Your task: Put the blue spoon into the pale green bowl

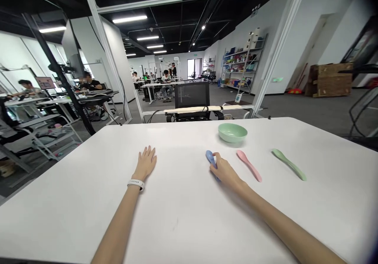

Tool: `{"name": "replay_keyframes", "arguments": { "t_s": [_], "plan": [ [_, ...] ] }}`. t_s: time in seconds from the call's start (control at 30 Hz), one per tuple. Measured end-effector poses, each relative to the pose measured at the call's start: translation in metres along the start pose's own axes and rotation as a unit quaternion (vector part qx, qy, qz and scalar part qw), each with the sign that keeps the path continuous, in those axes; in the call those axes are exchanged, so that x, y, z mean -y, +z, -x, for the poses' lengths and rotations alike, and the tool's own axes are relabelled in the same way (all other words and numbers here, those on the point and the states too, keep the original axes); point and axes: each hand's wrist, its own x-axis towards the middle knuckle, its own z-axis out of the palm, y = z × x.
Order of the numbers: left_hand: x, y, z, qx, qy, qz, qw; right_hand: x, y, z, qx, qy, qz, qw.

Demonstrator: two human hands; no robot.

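My left hand (145, 163) lies flat on the white table (174, 213) with its fingers spread, holding nothing. My right hand (226, 171) is at a blue spoon (210, 156), its thumb and fingers closed around the handle. The spoon's bowl points away from me, and part of its handle is hidden under the hand. Just right of that hand, a pink spoon (249, 165) rests at a slant. Farther right is a green spoon (289, 164). Behind the blue and pink spoons stands a light green bowl (232, 133), upright.
Beyond the table's far edge are a black office chair (191, 95) and a white metal frame (267, 59). A shelf unit (243, 63) with goods stands at the back right. Several people sit at other desks (159, 84) farther off. Cardboard boxes (333, 80) are at the right.
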Motion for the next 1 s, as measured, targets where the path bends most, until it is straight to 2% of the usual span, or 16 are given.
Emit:
{"name": "replay_keyframes", "arguments": {
  "t_s": [0.17, 0.33, 0.6, 0.8, 1.0],
  "plan": [
    [-0.006, 0.004, 0.003, 0.020, -0.007, 0.006, 1.000, -0.003, 0.001, -0.001, 0.010, -0.001, -0.008, 1.000],
    [-0.003, -0.001, 0.003, 0.028, -0.003, 0.011, 1.000, -0.003, -0.002, 0.001, 0.022, 0.004, -0.013, 1.000],
    [-0.004, -0.002, 0.006, 0.021, -0.008, 0.022, 1.000, -0.005, -0.002, 0.001, 0.031, 0.002, -0.015, 0.999],
    [-0.002, 0.003, 0.004, 0.013, -0.008, 0.024, 1.000, 0.002, -0.007, 0.005, 0.033, 0.003, -0.001, 0.999],
    [0.009, 0.018, -0.003, -0.005, -0.002, 0.022, 1.000, 0.004, -0.016, 0.006, 0.043, 0.009, -0.021, 0.999]
  ]
}}
